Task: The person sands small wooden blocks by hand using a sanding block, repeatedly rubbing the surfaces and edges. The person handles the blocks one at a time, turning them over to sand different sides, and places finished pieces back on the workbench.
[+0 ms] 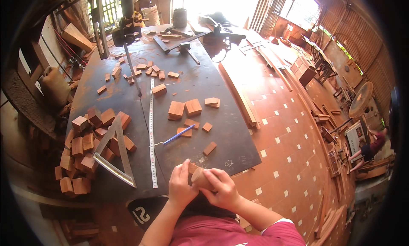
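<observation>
Close to the table's near edge, my left hand (181, 187) and my right hand (221, 189) are closed on a small wooden piece (200, 177) with a rounded-looking face. My right thumb and fingers grip its right side; my left fingers press its left. A lighter bit of wood (192, 167) shows by my left fingertips; I cannot tell if it is a separate piece. Beyond my hands lie a blue pen (179, 134) on a flat wood piece and several cut blocks (193, 107). A white measuring strip (152, 139) runs along the dark table (170, 160).
At the left, a metal triangle frame (124, 148) leans on a heap of wooden blocks (88, 141). A saw blade (132, 67) comes down through the table under its guide (126, 35). Long boards (240, 96) lie on the tiled floor at right; another person (375, 148) is far right.
</observation>
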The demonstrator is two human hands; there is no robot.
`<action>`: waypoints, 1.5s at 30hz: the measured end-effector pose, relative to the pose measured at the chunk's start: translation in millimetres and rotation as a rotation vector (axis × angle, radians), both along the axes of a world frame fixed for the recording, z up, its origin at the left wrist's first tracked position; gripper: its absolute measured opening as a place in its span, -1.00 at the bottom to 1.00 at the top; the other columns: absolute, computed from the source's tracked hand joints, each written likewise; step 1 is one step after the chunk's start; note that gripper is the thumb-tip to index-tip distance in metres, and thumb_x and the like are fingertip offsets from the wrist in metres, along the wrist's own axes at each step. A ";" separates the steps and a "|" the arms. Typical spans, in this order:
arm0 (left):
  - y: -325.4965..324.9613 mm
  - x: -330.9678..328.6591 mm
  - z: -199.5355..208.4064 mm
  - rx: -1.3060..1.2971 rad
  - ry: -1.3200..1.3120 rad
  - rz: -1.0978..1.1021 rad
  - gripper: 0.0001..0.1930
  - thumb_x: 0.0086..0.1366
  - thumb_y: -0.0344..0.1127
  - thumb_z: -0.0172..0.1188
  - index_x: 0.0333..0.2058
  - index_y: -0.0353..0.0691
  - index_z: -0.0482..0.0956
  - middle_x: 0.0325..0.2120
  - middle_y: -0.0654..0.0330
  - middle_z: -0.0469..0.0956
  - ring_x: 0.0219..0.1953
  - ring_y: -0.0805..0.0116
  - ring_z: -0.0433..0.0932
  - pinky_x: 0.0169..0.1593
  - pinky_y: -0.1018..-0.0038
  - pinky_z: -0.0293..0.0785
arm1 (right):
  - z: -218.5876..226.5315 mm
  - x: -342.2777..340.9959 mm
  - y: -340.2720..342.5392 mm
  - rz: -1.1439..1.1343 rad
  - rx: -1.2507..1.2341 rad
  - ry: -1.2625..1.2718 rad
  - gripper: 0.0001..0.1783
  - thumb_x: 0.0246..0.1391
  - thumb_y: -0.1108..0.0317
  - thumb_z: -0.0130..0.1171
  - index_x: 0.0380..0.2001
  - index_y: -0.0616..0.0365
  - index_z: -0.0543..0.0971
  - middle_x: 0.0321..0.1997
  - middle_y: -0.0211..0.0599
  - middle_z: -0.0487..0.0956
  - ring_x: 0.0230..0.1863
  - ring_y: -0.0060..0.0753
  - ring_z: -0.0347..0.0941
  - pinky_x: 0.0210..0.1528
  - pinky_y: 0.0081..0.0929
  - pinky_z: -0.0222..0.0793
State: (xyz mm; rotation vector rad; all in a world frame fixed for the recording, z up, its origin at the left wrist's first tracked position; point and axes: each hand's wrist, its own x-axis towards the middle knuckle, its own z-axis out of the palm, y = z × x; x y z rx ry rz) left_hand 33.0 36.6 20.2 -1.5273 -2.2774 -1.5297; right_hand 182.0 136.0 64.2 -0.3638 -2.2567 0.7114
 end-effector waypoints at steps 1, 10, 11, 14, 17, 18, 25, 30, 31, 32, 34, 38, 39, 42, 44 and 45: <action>1.6 1.5 -2.2 0.003 0.006 0.008 -0.23 0.02 -0.41 0.50 0.27 -0.40 0.50 -0.03 -0.09 0.58 -0.03 -0.14 0.64 0.05 0.13 0.63 | -1.5 1.7 1.2 -0.002 -0.025 -0.007 -0.26 -0.09 0.46 0.61 0.22 0.32 0.60 0.09 0.10 0.59 -0.02 0.12 0.62 0.01 -0.14 0.63; 0.3 2.1 -4.1 -0.003 0.001 0.009 -0.24 0.04 -0.43 0.48 0.28 -0.39 0.49 -0.02 -0.11 0.56 -0.02 -0.15 0.63 0.05 0.12 0.62 | -9.1 3.3 -10.0 -0.006 0.025 0.014 -0.25 -0.03 0.45 0.58 0.26 0.35 0.55 0.08 0.17 0.57 0.02 0.17 0.61 0.03 -0.12 0.62; 0.5 3.1 -4.7 -0.004 0.003 0.015 -0.24 0.04 -0.44 0.47 0.28 -0.40 0.49 -0.02 -0.11 0.56 -0.01 -0.16 0.63 0.05 0.12 0.62 | -9.8 2.8 -7.5 -0.031 0.025 0.020 -0.26 -0.02 0.44 0.57 0.26 0.35 0.55 0.09 0.17 0.57 0.02 0.18 0.61 0.03 -0.12 0.62; 2.7 2.3 0.0 -0.004 -0.009 0.007 -0.24 0.04 -0.44 0.47 0.28 -0.40 0.48 -0.02 -0.11 0.56 -0.01 -0.15 0.62 0.05 0.11 0.62 | -10.1 -5.8 1.5 -0.131 -0.014 0.040 -0.27 0.00 0.43 0.57 0.26 0.38 0.54 0.10 0.18 0.57 0.01 0.20 0.61 0.04 -0.13 0.62; -0.3 2.9 -2.5 -0.009 0.005 0.003 -0.24 0.04 -0.44 0.48 0.28 -0.40 0.49 -0.03 -0.10 0.56 -0.02 -0.15 0.63 0.04 0.12 0.62 | -12.2 -3.8 -7.4 -0.104 0.051 0.038 -0.26 0.00 0.43 0.57 0.26 0.39 0.54 0.11 0.18 0.57 0.02 0.19 0.61 0.05 -0.13 0.62; 0.4 2.6 -2.7 -0.002 0.003 0.007 -0.24 0.04 -0.44 0.48 0.28 -0.40 0.49 -0.03 -0.10 0.56 -0.02 -0.15 0.63 0.04 0.12 0.62 | -11.1 0.0 -11.4 -0.076 0.028 0.026 -0.26 0.01 0.43 0.56 0.27 0.38 0.53 0.11 0.17 0.57 0.02 0.18 0.62 0.05 -0.13 0.62; 1.6 5.0 -1.4 -0.004 0.005 0.019 -0.22 0.00 -0.44 0.48 0.27 -0.42 0.49 -0.03 -0.12 0.56 -0.03 -0.16 0.63 0.04 0.12 0.62 | -10.4 -6.0 1.7 -0.160 0.012 0.026 -0.27 0.01 0.44 0.56 0.27 0.34 0.55 0.12 0.13 0.56 0.04 0.18 0.60 0.09 -0.13 0.60; 3.6 5.0 3.1 0.008 0.005 0.022 -0.20 0.00 -0.43 0.50 0.29 -0.41 0.47 -0.02 -0.10 0.56 -0.03 -0.14 0.63 0.03 0.13 0.62 | -9.3 3.3 -12.0 -0.037 0.003 0.016 -0.28 0.00 0.44 0.56 0.26 0.34 0.56 0.12 0.13 0.57 0.04 0.16 0.62 0.10 -0.13 0.61; 5.4 5.0 2.2 -0.010 0.004 0.027 -0.20 0.00 -0.44 0.50 0.29 -0.41 0.47 -0.02 -0.10 0.56 -0.03 -0.14 0.63 0.03 0.13 0.62 | -9.5 2.0 -9.7 -0.050 0.002 0.024 -0.28 0.00 0.44 0.56 0.26 0.33 0.56 0.12 0.13 0.57 0.04 0.16 0.62 0.10 -0.13 0.61; 5.8 5.5 1.4 -0.028 0.002 0.032 -0.19 0.00 -0.44 0.50 0.29 -0.41 0.47 -0.02 -0.10 0.56 -0.02 -0.13 0.63 0.03 0.13 0.62 | -9.3 0.4 -7.5 -0.063 0.000 0.032 -0.28 0.00 0.43 0.57 0.26 0.33 0.56 0.12 0.12 0.57 0.04 0.16 0.62 0.10 -0.13 0.61; 3.2 7.1 0.3 -0.014 0.020 0.030 -0.20 0.01 -0.44 0.50 0.29 -0.41 0.47 -0.02 -0.10 0.56 -0.03 -0.14 0.63 0.03 0.13 0.62 | -9.5 -2.3 -3.5 -0.125 -0.006 0.030 -0.28 0.02 0.41 0.58 0.26 0.32 0.57 0.11 0.10 0.58 0.04 0.15 0.62 0.10 -0.13 0.61; 2.5 5.8 -2.9 -0.003 0.003 0.028 -0.20 0.01 -0.43 0.50 0.29 -0.40 0.47 -0.03 -0.10 0.55 -0.03 -0.14 0.63 0.03 0.13 0.62 | -11.9 -5.3 -0.7 -0.136 0.026 0.046 -0.25 -0.01 0.44 0.58 0.26 0.40 0.53 0.12 0.18 0.59 0.04 0.17 0.63 0.06 -0.15 0.63; 0.2 6.6 -3.9 -0.012 0.002 0.025 -0.20 0.01 -0.43 0.50 0.30 -0.40 0.47 -0.03 -0.10 0.55 -0.03 -0.14 0.63 0.03 0.13 0.62 | -13.0 -1.0 -2.8 -0.127 0.031 0.031 -0.24 -0.01 0.44 0.59 0.26 0.40 0.53 0.12 0.18 0.59 0.03 0.17 0.63 0.06 -0.15 0.63; 0.9 4.0 -2.2 -0.011 0.014 0.024 -0.20 0.01 -0.44 0.49 0.30 -0.40 0.47 -0.03 -0.10 0.55 -0.03 -0.14 0.63 0.04 0.13 0.62 | -14.4 5.9 -4.9 -0.119 0.048 0.023 -0.26 -0.01 0.43 0.59 0.25 0.39 0.55 0.10 0.15 0.59 0.02 0.15 0.63 0.05 -0.15 0.63; 1.7 7.1 -2.9 -0.011 0.014 0.028 -0.21 0.01 -0.44 0.48 0.29 -0.40 0.47 -0.02 -0.10 0.55 -0.02 -0.14 0.63 0.04 0.13 0.62 | -17.0 8.3 -5.9 -0.142 0.023 0.035 -0.30 0.01 0.39 0.58 0.23 0.34 0.58 0.08 0.09 0.59 0.01 0.13 0.63 0.04 -0.14 0.64; 3.1 7.1 -3.0 0.001 0.015 0.028 -0.21 0.02 -0.44 0.48 0.29 -0.40 0.47 -0.02 -0.10 0.55 -0.02 -0.14 0.63 0.04 0.13 0.62 | -15.6 3.9 -5.4 -0.154 0.028 0.049 -0.30 0.01 0.39 0.59 0.23 0.34 0.58 0.08 0.09 0.59 0.01 0.13 0.63 0.03 -0.15 0.64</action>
